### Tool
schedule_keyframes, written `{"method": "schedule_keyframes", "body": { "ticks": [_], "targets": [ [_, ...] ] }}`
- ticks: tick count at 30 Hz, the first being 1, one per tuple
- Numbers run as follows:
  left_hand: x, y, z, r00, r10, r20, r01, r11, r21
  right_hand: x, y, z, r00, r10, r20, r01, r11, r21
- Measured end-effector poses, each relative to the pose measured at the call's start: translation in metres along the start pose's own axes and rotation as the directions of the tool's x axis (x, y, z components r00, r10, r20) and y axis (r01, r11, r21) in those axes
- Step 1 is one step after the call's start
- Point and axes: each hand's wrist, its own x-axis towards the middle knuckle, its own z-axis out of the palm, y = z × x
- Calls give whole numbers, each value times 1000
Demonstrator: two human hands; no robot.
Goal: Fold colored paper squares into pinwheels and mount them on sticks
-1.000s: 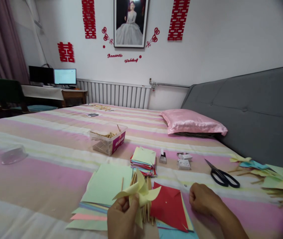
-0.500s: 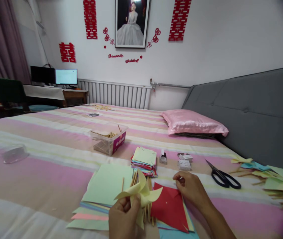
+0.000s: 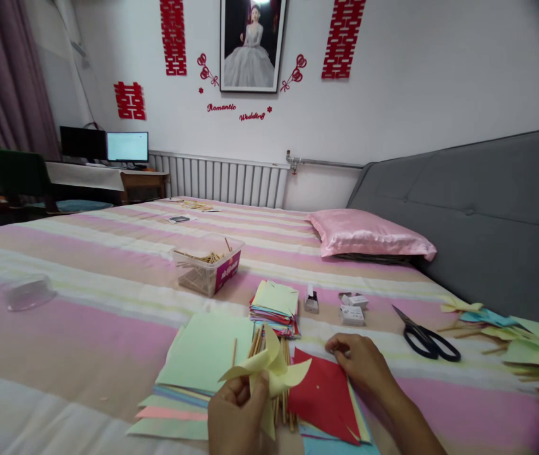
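A pale yellow paper pinwheel is pinched between the thumb and fingers of my left hand, its blades curled in toward the centre. My right hand hovers at the upper right of the red paper, fingertips pressed together; whatever is in them is hidden or too small to name. The red sheet tops a pile of coloured paper. Under the pinwheel lie several thin wooden sticks. Larger light green sheets are stacked on the left. A pile of small cut squares sits just beyond the sticks.
Black-handled scissors lie right of my right hand. Small boxes and an open little box are nearby. Behind stands a plastic tub of sticks. Several pinwheels lie far right, a clear lid far left.
My right hand has shifted slightly left and down, toward the red paper. My left hand keeps the pinwheel in nearly the same place.
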Motion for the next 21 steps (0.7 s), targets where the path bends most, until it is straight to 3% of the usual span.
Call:
{"method": "schedule_keyframes", "body": {
  "ticks": [5,11,21],
  "targets": [
    [0,2,-1,999,-38,38,37,999,9,2,4,2,1000,-17,21,15,998,54],
    [-2,3,2,1000,-13,-4,13,1000,-5,4,4,1,999,-9,34,6,995,99],
    [-7,9,5,1000,-13,16,13,1000,-29,1,-1,-2,999,12,34,-13,1000,6]
  ]
}}
